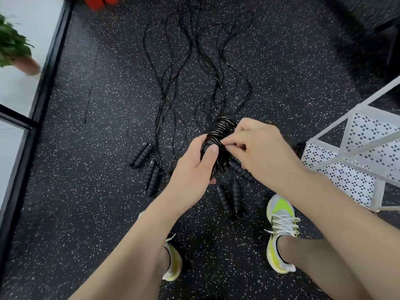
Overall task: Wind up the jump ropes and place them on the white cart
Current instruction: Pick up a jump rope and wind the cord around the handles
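My left hand (195, 163) grips a black jump rope bundle (223, 128), its cord wound in tight coils around the handles. My right hand (257, 146) pinches the cord at the side of the coils. Several other black jump ropes (173, 68) lie stretched out on the speckled floor, their ribbed foam handles (141, 154) pointing toward me in pairs. Another pair of handles (229, 198) lies just below my hands. The white cart (350, 152), with a perforated shelf, stands at the right.
My feet in white and yellow shoes (280, 232) stand on the dark rubber floor. A black-framed glass wall (32, 100) runs along the left, with a potted plant (13, 46) behind it. Something red (99, 1) sits at the top edge.
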Available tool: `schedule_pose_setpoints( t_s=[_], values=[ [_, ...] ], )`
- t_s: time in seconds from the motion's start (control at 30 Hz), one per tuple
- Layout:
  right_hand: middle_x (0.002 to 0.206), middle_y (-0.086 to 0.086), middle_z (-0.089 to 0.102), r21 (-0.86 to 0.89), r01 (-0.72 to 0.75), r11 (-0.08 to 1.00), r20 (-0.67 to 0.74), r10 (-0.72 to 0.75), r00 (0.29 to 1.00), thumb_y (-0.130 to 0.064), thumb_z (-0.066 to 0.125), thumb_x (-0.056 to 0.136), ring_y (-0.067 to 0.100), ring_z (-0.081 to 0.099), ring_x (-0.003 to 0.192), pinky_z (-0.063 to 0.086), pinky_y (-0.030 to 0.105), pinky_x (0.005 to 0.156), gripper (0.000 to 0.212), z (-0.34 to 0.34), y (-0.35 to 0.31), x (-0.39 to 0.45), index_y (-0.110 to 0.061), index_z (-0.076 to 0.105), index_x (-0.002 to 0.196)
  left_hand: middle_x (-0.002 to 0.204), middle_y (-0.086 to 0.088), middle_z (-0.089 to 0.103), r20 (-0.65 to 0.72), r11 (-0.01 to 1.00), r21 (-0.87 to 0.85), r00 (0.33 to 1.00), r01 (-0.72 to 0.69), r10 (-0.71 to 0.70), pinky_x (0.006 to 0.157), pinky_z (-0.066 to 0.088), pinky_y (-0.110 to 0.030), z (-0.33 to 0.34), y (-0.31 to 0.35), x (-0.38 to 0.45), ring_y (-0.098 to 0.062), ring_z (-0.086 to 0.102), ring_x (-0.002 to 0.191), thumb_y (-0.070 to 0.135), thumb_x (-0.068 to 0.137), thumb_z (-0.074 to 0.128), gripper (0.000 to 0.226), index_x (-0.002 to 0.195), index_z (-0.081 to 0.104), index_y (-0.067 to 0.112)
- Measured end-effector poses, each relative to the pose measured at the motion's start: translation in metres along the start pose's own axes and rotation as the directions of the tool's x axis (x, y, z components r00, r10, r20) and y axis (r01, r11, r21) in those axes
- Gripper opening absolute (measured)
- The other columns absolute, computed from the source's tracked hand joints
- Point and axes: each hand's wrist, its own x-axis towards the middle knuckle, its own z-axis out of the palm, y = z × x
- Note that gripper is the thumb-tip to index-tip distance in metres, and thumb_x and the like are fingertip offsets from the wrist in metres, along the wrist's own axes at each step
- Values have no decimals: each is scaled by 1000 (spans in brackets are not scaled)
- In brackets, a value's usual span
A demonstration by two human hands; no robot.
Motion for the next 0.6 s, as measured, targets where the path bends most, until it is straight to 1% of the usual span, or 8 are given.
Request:
schedule_pose_setpoints(
  t_s=[0.1,0.2,0.27,0.33,0.4,0.47,0.53,0.6],
  values=[
    [79,-14,47,-31,32,999,36,-31,999,-13,71,93,-2,47,64,39,20,65,10,-2,0,2,-17,78,97,110,3,70,-30,1000,7,1000,6,-6,67,55,-24,3,-1,-2,-14,68,91,37,110,42,31,138,53,34],
    [77,-17,40,-47,-14,999,90,18,996,-18,66,95,-3,46,67,33,11,65,10,-2,-3,3,-20,73,102,114,-1,70,-43,999,-45,999,9,-11,67,54,-26,1,-2,-1,-15,67,91,35,110,43,28,134,57,36],
    [79,-15,41,-30,-60,998,125,63,990,-22,63,97,-3,46,67,33,12,63,7,-3,-5,2,-24,66,102,113,-4,70,-42,997,-80,999,14,-18,67,54,-28,-1,-2,1,-18,67,90,35,110,44,24,125,61,43],
    [80,-14,42,13,-102,995,153,98,983,-23,61,98,-3,49,64,39,20,62,6,-6,-7,1,-28,59,99,112,-5,71,-33,994,-107,999,14,-17,67,54,-31,0,1,2,-20,67,89,40,106,46,23,120,63,46],
    [75,-11,45,33,-119,992,156,113,981,-24,61,98,2,54,61,47,28,61,8,-10,-9,1,-29,56,96,112,-7,72,-22,987,-157,1000,10,-13,67,54,-34,0,3,2,-24,67,90,44,100,48,26,116,66,50],
    [68,-7,47,63,-136,989,135,127,983,-23,62,98,10,60,54,52,28,56,10,-15,-11,2,-27,56,91,107,-8,72,-26,970,-242,1000,-3,-4,65,51,-39,-2,4,3,-28,64,88,40,98,49,26,108,71,51],
    [66,-7,46,177,-183,967,83,170,982,-19,62,97,12,62,45,48,22,47,12,-19,-10,2,-24,57,87,102,-10,70,-49,938,-347,999,6,-25,64,50,-39,-6,6,4,-30,60,85,34,100,49,28,112,74,37],
    [65,-9,46,312,-223,924,10,231,973,-17,64,95,16,62,41,52,26,46,12,-20,-10,0,-21,59,86,103,-17,71,-62,890,-456,996,26,-61,63,49,-39,-10,10,5,-32,62,85,24,108,46,29,123,68,14]
  ],
)
